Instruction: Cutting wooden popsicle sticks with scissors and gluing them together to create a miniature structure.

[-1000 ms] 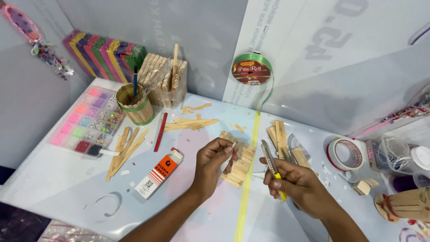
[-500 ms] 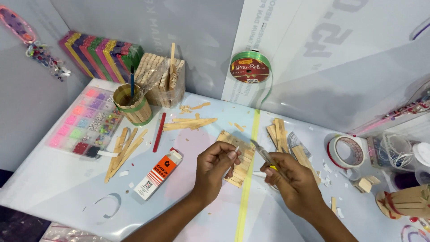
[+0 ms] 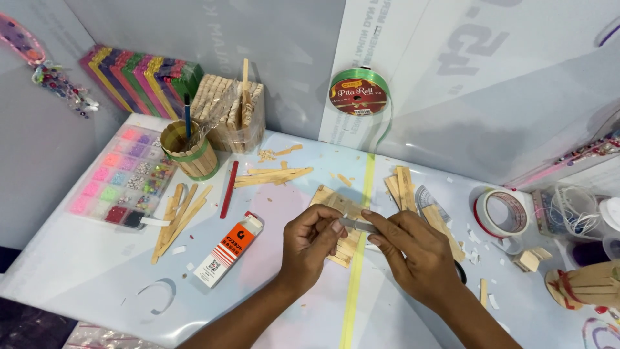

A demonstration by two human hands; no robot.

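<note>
Mid-job, both hands (image 3: 361,242) pinch a small metal blade (image 3: 357,224) over the half-built popsicle-stick panel (image 3: 337,208); loose sticks (image 3: 271,176) unused.

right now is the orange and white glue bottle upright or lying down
Lying down: the orange and white glue bottle rests flat on its side on the white table, cap pointing away, left of both hands.

Bare forearms, no sleeves/rings.
</note>
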